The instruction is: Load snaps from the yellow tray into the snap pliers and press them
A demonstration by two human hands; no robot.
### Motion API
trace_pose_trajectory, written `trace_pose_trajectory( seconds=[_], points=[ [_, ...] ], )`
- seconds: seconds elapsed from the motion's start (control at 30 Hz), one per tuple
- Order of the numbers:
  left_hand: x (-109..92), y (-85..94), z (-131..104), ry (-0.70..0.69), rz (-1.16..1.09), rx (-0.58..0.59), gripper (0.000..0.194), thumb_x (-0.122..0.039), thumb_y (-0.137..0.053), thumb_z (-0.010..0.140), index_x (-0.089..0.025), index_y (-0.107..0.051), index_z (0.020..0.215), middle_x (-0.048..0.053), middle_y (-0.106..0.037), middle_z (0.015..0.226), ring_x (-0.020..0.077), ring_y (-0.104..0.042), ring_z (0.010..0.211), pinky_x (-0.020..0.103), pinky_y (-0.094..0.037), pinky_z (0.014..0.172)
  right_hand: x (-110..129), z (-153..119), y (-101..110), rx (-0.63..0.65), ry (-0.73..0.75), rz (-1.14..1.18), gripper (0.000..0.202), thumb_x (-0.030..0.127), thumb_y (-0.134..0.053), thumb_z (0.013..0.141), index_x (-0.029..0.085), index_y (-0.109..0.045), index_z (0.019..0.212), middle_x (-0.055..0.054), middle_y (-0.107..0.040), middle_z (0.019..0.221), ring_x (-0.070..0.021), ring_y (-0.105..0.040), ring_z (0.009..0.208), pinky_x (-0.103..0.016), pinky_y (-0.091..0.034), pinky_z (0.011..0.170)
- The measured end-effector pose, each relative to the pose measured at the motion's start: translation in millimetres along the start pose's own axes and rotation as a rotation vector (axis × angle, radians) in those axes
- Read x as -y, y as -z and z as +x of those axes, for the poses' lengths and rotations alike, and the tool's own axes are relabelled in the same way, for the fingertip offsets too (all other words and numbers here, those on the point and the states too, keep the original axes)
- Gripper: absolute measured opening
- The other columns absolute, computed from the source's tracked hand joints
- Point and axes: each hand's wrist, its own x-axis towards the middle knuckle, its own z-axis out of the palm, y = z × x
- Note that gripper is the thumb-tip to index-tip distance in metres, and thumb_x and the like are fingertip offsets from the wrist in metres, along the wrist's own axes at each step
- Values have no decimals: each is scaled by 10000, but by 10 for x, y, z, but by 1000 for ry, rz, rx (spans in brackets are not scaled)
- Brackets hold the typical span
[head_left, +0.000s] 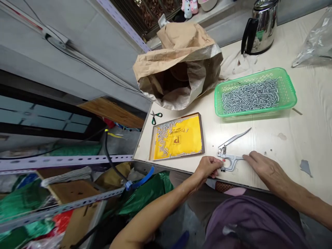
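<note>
Hand snap-fastener pliers (231, 164) with a grey frame stand at the table's front edge. Their long metal lever (234, 138) is raised, with a dark spring and a small red part below it by the jaw. At the jaw, my left hand (209, 166) is closed in a pinch; whatever lies between its fingertips is too small to make out. My right hand (266, 167) grips the end of the grey handle with its fingers. To the left, a shallow tray (203, 136) lined with a yellow sheet (190, 131) holds scattered small silver metal pieces (163, 135).
A green plastic basket (292, 93) full of similar silver pieces stands behind the pliers. Scissors (156, 117) lie beside the tray. An open brown paper sack (178, 48) stands at the back left, with a steel kettle (264, 27) and a clear plastic bag (316, 41) farther right.
</note>
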Motion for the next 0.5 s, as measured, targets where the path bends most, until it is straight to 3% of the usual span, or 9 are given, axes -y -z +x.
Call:
trace_pose_trajectory(
  seconds=[0.23,0.5],
  points=[
    [1,-21,43,28,129,23,151,-256,-718,747,-113,-670,747,-76,-469,361,52,-439,329,143,-362,385,23,26,-17,51,-36,-87,466,-122,-390,624,185,-536,943,-40,-551,823,-147,-526,641,-245,-392,521],
    [-43,-35,35,18,256,61,121,-201,-700,716,-123,-635,652,-61,-506,379,69,-462,328,160,-377,384,25,48,-6,78,-17,-118,351,-95,-394,691,185,-536,849,-45,-549,798,-149,-519,626,-252,-367,516]
  ],
)
